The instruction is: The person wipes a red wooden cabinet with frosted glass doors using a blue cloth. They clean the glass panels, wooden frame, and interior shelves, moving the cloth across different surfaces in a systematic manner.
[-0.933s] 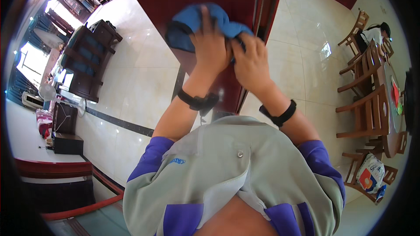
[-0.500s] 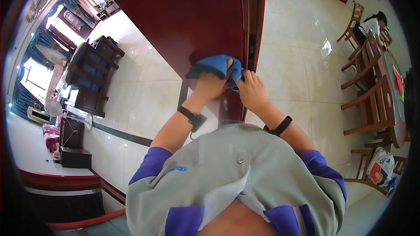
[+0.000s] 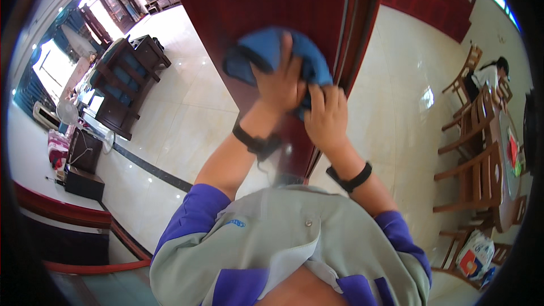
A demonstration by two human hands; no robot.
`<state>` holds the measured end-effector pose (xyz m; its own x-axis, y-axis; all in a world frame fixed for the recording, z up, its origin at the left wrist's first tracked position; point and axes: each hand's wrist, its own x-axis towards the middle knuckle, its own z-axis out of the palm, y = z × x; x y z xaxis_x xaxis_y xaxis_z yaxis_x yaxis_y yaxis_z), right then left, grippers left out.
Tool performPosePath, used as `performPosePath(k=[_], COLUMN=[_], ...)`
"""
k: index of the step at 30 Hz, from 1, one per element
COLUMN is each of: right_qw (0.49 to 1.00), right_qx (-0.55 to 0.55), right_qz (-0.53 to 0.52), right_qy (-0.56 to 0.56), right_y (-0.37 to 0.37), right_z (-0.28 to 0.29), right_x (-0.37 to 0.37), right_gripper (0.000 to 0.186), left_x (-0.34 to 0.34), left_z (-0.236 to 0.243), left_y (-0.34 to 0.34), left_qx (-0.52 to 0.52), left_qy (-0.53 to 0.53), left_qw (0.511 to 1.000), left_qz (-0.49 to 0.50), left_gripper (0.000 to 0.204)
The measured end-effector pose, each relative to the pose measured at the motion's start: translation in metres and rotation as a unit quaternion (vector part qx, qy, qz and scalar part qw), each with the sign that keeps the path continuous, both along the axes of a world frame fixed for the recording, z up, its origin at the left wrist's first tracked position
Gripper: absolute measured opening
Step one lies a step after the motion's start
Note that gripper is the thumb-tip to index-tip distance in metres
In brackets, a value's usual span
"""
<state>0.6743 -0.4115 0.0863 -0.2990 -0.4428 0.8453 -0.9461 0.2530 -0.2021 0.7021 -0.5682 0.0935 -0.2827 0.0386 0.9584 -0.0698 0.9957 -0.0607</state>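
A blue cloth (image 3: 309, 51) with a dark edge lies bunched against the dark red wooden panel (image 3: 255, 0), which looks like a door. My left hand (image 3: 280, 82) presses the cloth onto that surface, thumb out to one side and fingers pointing up, slightly blurred. Close beside it, my right hand (image 3: 327, 114) grips the cloth's lower right part with bent fingers, near the panel's right edge. What lies under both palms is hidden. Black bands are around both wrists.
Wooden chairs (image 3: 473, 178) line a table (image 3: 501, 209) at the right, where another person (image 3: 487, 82) sits. A dark wooden sofa (image 3: 116, 76) and a white fan (image 3: 68, 112) stand at the left. Glossy tiles (image 3: 374, 107) cover the floor.
My left hand has moved up the panel with the cloth, which is now spread wider. The right hand keeps close to its lower right. The whole view has shifted and turned slightly.
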Motion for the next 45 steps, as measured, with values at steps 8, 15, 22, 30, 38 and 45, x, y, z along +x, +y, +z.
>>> performPosePath(k=[8, 15, 22, 30, 38, 45], right_qw=[0.995, 0.995, 0.967, 0.926, 0.85, 0.815], right_qx=[0.086, 0.032, -0.028, -0.032, -0.135, -0.145], right_qz=[0.034, 0.045, 0.047, 0.025, -0.028, -0.147], right_qy=[-0.028, 0.079, 0.247, 0.375, 0.509, 0.541], right_y=[0.012, 0.001, -0.002, 0.003, -0.015, -0.035], right_z=[-0.061, 0.022, 0.137, 0.236, 0.344, 0.425], right_x=[0.003, -0.017, -0.035, -0.049, -0.056, -0.058], right_gripper=[0.044, 0.043, 0.029, 0.028, 0.026, 0.026], left_x=[0.017, 0.018, 0.008, 0.011, 0.009, -0.004], left_z=[-0.047, 0.064, 0.184, 0.28, 0.387, 0.449], left_y=[-0.012, -0.008, -0.016, -0.018, -0.035, -0.059], left_qx=[-0.138, -0.136, -0.215, -0.258, -0.224, -0.135], left_qy=[-0.05, -0.071, 0.025, 0.009, 0.081, 0.175], left_qw=[0.989, 0.987, 0.976, 0.961, 0.957, 0.948], left_qz=[0.022, 0.039, 0.037, 0.099, 0.167, 0.229], left_gripper=[0.03, 0.038, 0.039, 0.051, 0.062, 0.064])
